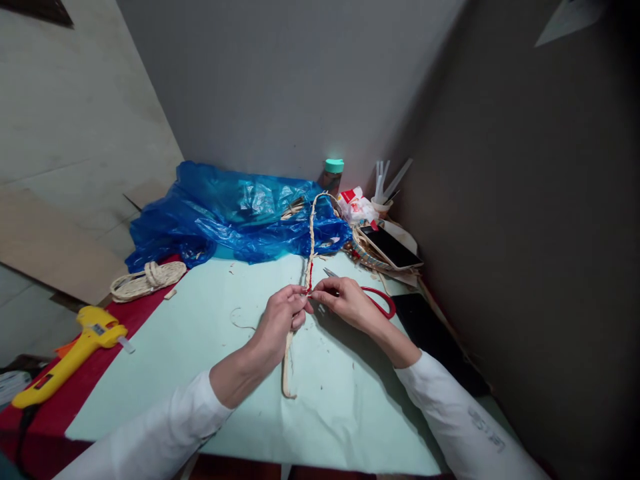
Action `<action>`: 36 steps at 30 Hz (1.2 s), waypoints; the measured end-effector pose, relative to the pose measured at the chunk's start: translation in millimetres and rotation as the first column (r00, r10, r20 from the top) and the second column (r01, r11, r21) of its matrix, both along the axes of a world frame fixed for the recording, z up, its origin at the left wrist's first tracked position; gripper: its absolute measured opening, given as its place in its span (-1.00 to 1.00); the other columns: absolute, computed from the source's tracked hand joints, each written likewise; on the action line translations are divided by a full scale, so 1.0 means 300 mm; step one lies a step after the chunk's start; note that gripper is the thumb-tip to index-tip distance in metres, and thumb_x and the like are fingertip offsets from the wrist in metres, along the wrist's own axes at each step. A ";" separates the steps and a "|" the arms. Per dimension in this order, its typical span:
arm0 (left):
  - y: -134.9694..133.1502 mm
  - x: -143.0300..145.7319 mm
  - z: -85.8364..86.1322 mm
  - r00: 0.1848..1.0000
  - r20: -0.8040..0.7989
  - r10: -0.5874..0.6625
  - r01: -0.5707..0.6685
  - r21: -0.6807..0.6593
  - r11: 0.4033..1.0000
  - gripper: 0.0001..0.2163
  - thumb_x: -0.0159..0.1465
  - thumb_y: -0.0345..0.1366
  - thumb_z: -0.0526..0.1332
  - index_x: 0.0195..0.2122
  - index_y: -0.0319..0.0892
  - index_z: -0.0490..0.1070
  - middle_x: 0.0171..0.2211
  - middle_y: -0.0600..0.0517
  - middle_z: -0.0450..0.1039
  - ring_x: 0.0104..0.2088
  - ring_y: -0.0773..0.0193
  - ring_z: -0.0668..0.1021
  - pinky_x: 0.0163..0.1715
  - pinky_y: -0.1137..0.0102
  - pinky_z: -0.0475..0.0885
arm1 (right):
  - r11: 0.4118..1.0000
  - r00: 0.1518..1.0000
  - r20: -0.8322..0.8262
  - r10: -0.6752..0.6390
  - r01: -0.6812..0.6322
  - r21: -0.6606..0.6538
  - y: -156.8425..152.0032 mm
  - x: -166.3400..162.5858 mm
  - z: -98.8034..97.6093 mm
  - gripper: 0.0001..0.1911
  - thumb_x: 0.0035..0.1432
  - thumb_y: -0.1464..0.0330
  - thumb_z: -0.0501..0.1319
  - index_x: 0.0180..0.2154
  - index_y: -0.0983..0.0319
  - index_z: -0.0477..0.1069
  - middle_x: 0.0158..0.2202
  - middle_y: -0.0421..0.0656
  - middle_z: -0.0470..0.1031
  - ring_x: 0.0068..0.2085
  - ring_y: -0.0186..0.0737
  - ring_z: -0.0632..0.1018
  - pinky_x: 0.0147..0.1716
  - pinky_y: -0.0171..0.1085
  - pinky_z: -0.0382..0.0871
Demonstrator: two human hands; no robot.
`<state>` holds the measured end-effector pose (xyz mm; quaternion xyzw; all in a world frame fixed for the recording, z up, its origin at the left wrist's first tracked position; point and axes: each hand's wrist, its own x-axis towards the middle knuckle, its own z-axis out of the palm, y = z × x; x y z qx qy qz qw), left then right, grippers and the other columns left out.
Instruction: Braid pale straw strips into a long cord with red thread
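Both hands, L [279,319] & R [345,301], pinched shut on braided cord [311,247]; cup [383,205] w/ white sticks.

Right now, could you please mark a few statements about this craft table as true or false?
1. Both hands pinch the braided straw cord. True.
2. The yellow glue gun lies in the right hand. False: it lies on the red cloth, far to the left.
3. The red-handled scissors lie just behind the right hand. True.
4. The blue plastic bag covers the left hand. False: it lies at the table's far end.
5. A phone rests on the basket. True.
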<state>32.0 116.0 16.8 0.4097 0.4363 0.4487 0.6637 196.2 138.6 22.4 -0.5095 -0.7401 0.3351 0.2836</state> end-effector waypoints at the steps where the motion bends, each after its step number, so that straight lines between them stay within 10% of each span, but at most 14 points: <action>1: -0.003 -0.001 0.002 1.000 0.015 0.001 0.000 -0.009 1.000 -0.83 0.11 -0.35 0.18 -0.25 -0.24 0.31 -0.54 0.10 0.36 -0.71 0.55 0.13 -0.64 0.47 -0.11 | 1.000 1.000 0.010 -0.003 0.003 0.015 -0.001 -0.002 -0.002 -0.76 0.18 0.26 0.16 -0.45 0.23 0.48 -0.55 -0.26 0.41 -0.49 -0.33 0.34 -0.48 -0.32 0.12; 10: -0.019 0.001 -0.002 0.995 0.096 0.027 -0.023 -0.044 0.999 -0.74 0.10 -0.42 0.16 -0.15 -0.27 0.31 -0.52 0.10 0.36 -0.70 0.53 0.20 -0.65 0.48 -0.05 | 0.967 0.988 0.064 -0.139 0.121 0.223 -0.025 -0.059 -0.025 -0.83 0.20 0.38 0.12 -0.40 0.25 0.43 -0.45 -0.17 0.45 -0.39 -0.25 0.40 -0.34 -0.27 0.18; 22: -0.039 0.015 -0.013 0.990 0.135 0.040 -0.038 -0.019 0.999 -0.49 0.13 -0.33 0.28 0.12 -0.27 0.24 -0.51 0.12 0.35 -0.63 0.48 0.29 -0.57 0.48 0.11 | 0.984 0.939 -0.331 0.094 -0.137 -0.110 0.009 -0.057 -0.083 -0.67 0.17 0.24 0.11 -0.58 0.23 0.26 -0.63 -0.31 0.25 -0.56 -0.39 0.26 -0.51 -0.37 0.12; 28: -0.043 0.026 0.004 0.992 0.120 0.028 -0.032 0.033 0.999 -0.50 0.16 -0.32 0.23 0.13 -0.22 0.20 -0.52 0.13 0.35 -0.66 0.49 0.26 -0.60 0.49 0.06 | 0.988 0.953 -0.264 -0.150 0.134 -0.079 0.030 -0.106 -0.089 -0.72 0.15 0.19 0.13 -0.42 0.24 0.46 -0.67 -0.26 0.32 -0.55 -0.31 0.35 -0.51 -0.35 0.20; 36: 0.007 -0.002 -0.012 0.984 0.103 0.145 -0.142 -0.043 0.989 -0.80 0.02 -0.41 0.19 -0.28 -0.22 0.34 -0.56 0.08 0.41 -0.68 0.48 0.29 -0.65 0.51 0.09 | 0.986 0.987 -0.094 -0.127 0.135 0.093 -0.017 -0.090 -0.032 -0.78 0.15 0.30 0.15 -0.43 0.25 0.50 -0.41 -0.14 0.54 -0.37 -0.22 0.48 -0.33 -0.29 0.27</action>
